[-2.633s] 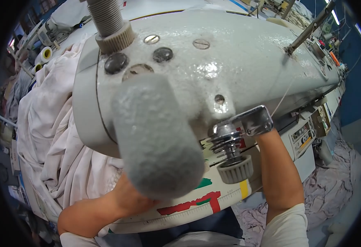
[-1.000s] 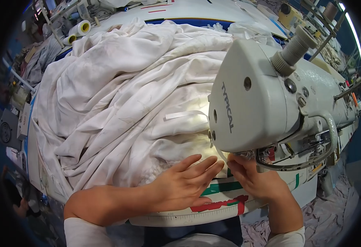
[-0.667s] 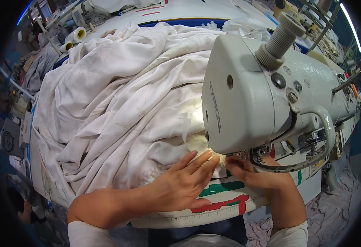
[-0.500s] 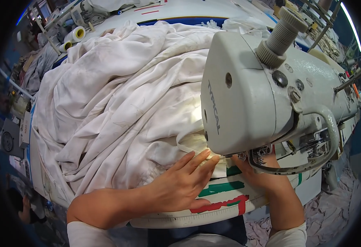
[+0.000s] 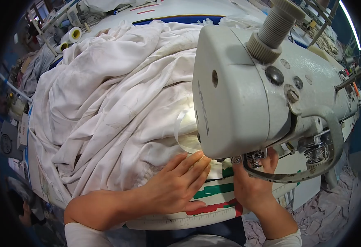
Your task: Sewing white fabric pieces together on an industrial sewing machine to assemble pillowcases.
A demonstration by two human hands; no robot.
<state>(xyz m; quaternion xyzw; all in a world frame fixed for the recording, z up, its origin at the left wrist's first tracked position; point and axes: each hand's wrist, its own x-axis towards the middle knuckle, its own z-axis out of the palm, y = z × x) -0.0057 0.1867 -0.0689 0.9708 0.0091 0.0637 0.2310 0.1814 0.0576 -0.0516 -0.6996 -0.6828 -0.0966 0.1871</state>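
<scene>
A large heap of white fabric [image 5: 106, 119] covers the left and middle of the sewing table. My left hand [image 5: 181, 182] lies flat at the heap's near right edge, fingers stretched out and fingertips beside the needle area of the white sewing machine [image 5: 234, 94]. A thin white strip [image 5: 177, 133] curves up from the fabric just beyond those fingertips. Under the machine head, my right hand [image 5: 252, 185] is low on the near side, its fingers largely hidden behind the thread guides and the curved metal guard; whether they grip anything is not visible.
Green tape [image 5: 213, 189] and red tape [image 5: 209, 208] mark the table near its ruled front edge. Yellow-centred thread cones [image 5: 74, 34] stand at the back left. Crumpled pale cloth [image 5: 328, 210] lies below the table on the right.
My right hand has drawn nearer and a little left, showing more from under the machine. The left hand has shifted slightly left, and the strip's loop stands higher.
</scene>
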